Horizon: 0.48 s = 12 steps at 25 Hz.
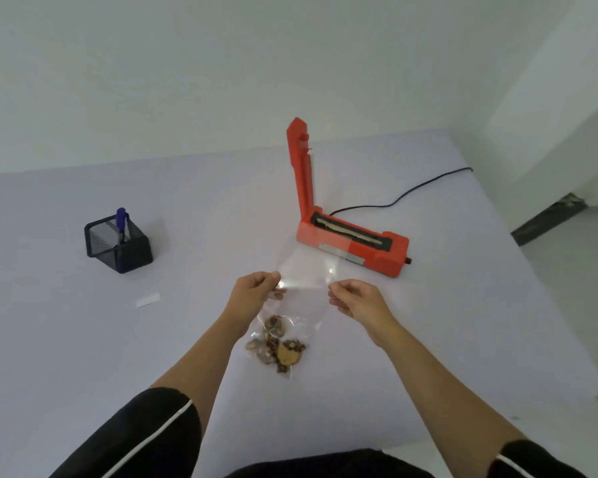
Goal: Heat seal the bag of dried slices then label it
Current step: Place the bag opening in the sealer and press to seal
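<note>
We see the clear bag (pixel 299 310) over the counter (pixel 83 339), just in front of the open heat sealer (pixel 353 236). The left hand (pixel 256 291) and right hand (pixel 356 301) each pinch a side edge near the top with curled fingers. We judge it to be light, floppy, slick film, bottom-heavy with the dried slices (pixel 277 346), so pulling both edges taut near the mouth seems right. The top edge washes out against the sealer, and we cannot tell whether the mouth is open or touching it.
</note>
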Each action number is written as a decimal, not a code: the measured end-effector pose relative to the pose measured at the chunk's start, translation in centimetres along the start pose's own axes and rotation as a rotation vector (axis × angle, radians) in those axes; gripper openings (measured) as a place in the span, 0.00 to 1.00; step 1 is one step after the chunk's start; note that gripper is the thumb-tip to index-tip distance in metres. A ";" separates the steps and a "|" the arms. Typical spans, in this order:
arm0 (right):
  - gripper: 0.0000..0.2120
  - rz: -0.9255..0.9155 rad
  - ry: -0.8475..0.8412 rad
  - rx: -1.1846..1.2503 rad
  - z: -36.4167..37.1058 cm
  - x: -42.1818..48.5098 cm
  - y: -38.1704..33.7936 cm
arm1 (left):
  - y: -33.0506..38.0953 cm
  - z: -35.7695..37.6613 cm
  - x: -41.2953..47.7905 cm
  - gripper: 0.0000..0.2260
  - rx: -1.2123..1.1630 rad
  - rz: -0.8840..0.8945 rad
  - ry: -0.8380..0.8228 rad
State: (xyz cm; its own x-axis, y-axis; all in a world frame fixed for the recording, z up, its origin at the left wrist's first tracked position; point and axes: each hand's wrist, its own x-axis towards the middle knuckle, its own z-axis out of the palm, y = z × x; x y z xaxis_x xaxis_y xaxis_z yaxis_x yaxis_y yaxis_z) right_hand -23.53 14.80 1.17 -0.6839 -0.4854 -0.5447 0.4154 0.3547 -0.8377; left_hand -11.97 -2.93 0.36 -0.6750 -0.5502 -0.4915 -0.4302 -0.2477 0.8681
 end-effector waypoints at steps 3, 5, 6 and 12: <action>0.03 0.018 0.051 0.014 -3.1 0.1 0.1 | 1.1 3.1 1.0 0.11 0.052 0.022 -0.039; 0.04 0.034 0.076 0.014 -4.5 0.3 0.2 | 1.4 4.8 1.5 0.11 0.072 0.018 -0.029; 0.04 0.039 0.083 0.015 -4.9 0.4 0.2 | 1.3 5.4 1.8 0.11 0.064 0.006 -0.011; 0.04 0.061 0.121 0.015 -6.0 2.0 0.1 | 0.5 7.1 2.8 0.10 0.048 -0.032 0.066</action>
State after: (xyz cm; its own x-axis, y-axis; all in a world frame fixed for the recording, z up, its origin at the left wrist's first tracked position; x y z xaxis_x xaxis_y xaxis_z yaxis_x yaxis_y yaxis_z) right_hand -28.44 18.61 0.20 -0.7239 -0.3634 -0.5865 0.4668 0.3680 -0.8042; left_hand -18.35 1.07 -1.04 -0.6199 -0.5944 -0.5122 -0.4805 -0.2285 0.8467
